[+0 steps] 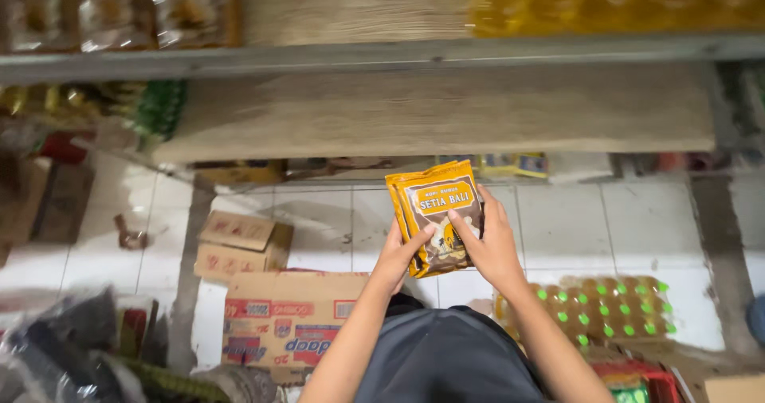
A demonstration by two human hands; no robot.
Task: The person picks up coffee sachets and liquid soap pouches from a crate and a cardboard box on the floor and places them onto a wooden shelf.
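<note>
Overhead, an orange-and-brown packet (437,216) is held up before the wooden shelf (438,112), front facing the camera. Left hand (396,258) and right hand (492,247) are both closed on its lower edges, steadying it. Cardboard box (287,315) below.

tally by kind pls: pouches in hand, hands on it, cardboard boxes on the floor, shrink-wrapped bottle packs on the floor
Orange and brown pouch: 1
Hands on it: 2, left hand and right hand
Cardboard boxes on the floor: 2, small box and large box
Pack of green-capped bottles: 1
Total: 6
</note>
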